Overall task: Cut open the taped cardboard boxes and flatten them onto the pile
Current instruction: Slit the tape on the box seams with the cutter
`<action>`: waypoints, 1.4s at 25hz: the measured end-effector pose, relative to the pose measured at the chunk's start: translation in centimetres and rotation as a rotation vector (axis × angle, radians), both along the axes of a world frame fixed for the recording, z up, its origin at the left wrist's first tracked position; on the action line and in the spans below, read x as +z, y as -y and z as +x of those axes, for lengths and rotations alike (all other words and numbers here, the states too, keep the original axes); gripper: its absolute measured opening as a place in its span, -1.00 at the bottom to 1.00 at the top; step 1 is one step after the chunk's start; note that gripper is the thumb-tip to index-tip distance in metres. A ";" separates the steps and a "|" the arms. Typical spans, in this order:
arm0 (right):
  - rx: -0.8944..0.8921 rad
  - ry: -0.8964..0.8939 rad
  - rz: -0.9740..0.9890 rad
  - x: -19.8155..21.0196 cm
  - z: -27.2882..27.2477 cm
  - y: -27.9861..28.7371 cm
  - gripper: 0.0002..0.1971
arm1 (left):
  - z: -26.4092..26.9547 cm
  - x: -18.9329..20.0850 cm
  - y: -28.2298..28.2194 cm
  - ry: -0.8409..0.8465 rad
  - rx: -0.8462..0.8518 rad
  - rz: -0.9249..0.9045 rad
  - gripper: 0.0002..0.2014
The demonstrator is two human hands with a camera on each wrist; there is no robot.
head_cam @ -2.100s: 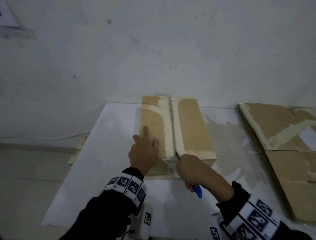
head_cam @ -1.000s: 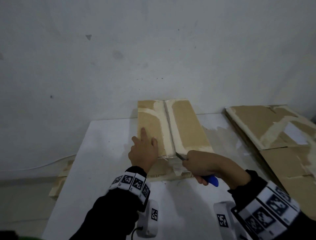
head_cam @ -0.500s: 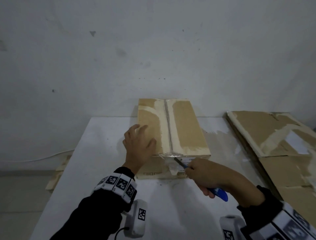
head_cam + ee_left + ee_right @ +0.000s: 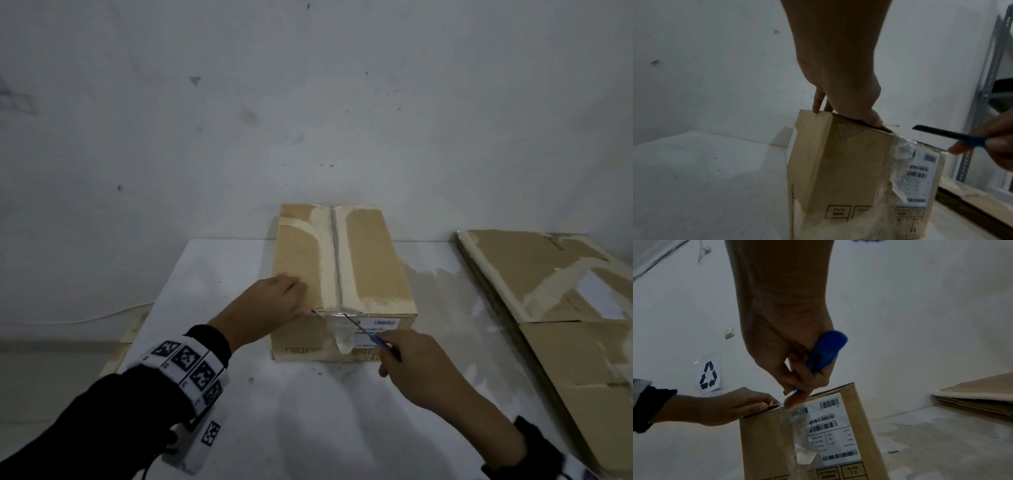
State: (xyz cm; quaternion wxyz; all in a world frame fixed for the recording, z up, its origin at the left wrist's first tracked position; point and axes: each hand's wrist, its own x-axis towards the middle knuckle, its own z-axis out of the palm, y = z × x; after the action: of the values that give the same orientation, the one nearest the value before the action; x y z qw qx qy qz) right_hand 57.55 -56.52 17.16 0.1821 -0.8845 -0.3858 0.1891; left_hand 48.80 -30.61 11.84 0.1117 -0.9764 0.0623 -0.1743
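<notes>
A taped cardboard box (image 4: 370,263) stands on the white table (image 4: 205,308) against the wall, its top seam running away from me. My left hand (image 4: 298,301) lies on the left top flap at the front edge. Its fingers (image 4: 818,104) sit on top and its thumb (image 4: 873,121) pinches the flap's slightly lifted front edge. My right hand (image 4: 387,353) grips a blue utility knife (image 4: 824,352) in front of the box. The bare blade (image 4: 359,325) points at the loose clear tape (image 4: 342,337) by the seam's front end.
A pile of flattened cardboard (image 4: 565,308) lies on the table to the right. The box front carries a white barcode label (image 4: 830,426). A recycling sign (image 4: 708,375) hangs on the left wall. A metal shelf upright (image 4: 982,97) stands to the right. Cardboard scraps (image 4: 132,329) lie left of the table.
My left hand slid from flat on the top to the front edge of the left flap and took hold of it. The knife drew back off the seam toward me.
</notes>
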 end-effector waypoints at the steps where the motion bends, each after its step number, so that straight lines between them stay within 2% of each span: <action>1: 0.020 0.085 0.008 0.0 -0.2 0.1 -0.71 | 0.0 -0.3 0.1 -0.006 -0.008 0.045 -0.27; 3: 0.035 0.176 0.045 -0.2 -0.5 0.1 -0.70 | 0.1 -1.0 0.2 0.005 0.009 0.100 -0.33; 7: 0.025 0.231 0.070 -1.3 -1.1 -1.0 -0.65 | 0.3 -1.8 0.9 0.081 0.028 0.119 -0.45; 16: -0.012 0.283 -0.008 -2.1 -1.4 -1.9 -0.63 | 0.4 -1.6 2.2 0.136 0.012 0.118 -0.36; 21: 0.020 0.289 -0.040 -2.5 -1.0 -3.0 -0.66 | 0.6 -1.6 2.3 0.155 -0.001 0.119 -0.44; 24: -0.025 0.298 -0.044 -2.6 -1.1 -4.2 -0.69 | 0.7 -1.7 2.2 0.179 -0.011 0.123 -0.45; 35: -0.078 0.333 -0.085 -2.0 -0.6 -4.1 -0.75 | 0.7 -1.5 2.8 0.094 -0.002 0.039 -0.34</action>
State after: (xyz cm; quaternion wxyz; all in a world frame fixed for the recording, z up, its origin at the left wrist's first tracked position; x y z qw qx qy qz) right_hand 56.93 -52.44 15.17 0.0851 -0.9248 -0.3675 0.0489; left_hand 49.46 -33.41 10.34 0.1334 -0.9646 0.0613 -0.2190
